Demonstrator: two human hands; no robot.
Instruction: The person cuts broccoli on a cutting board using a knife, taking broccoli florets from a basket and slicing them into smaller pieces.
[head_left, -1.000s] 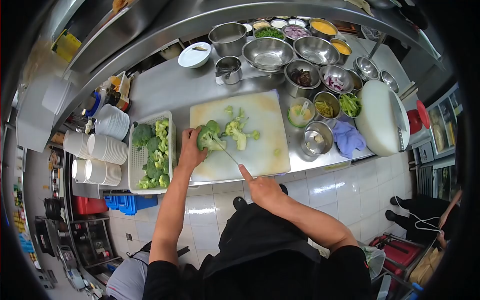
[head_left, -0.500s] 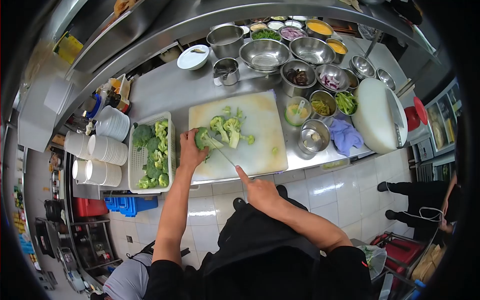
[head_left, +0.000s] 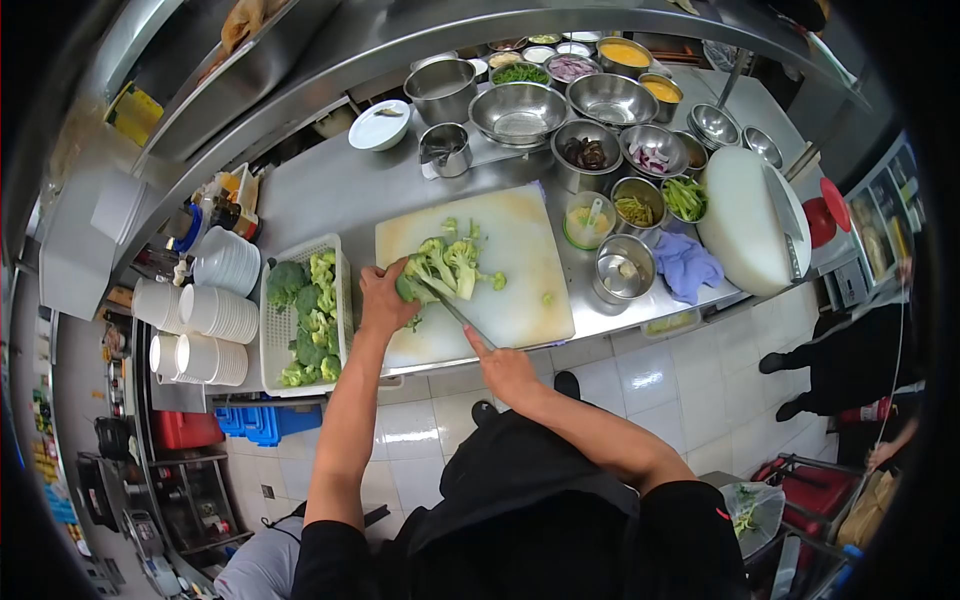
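Observation:
My left hand [head_left: 379, 298] grips a broccoli piece [head_left: 412, 280] at the left side of the pale cutting board [head_left: 520, 300]. My right hand [head_left: 505, 368] holds a knife [head_left: 452, 310], forefinger along its spine, the blade tip reaching the broccoli stem. Cut florets [head_left: 455, 260] lie in a small heap just beyond the blade. A white slotted basket [head_left: 277, 325] with several whole broccoli heads stands left of the board, beside my left wrist.
Steel bowls [head_left: 520, 108] and small tubs of chopped ingredients crowd the counter behind and right of the board. A purple cloth [head_left: 686, 265] and a round white board [head_left: 745, 225] lie right. Stacked white bowls [head_left: 205, 310] stand left. Another person [head_left: 850, 365] stands at right.
The knife has swung further up the board into the broccoli stem. The held piece has moved close to the heap of cut florets. The person at right has stepped nearer.

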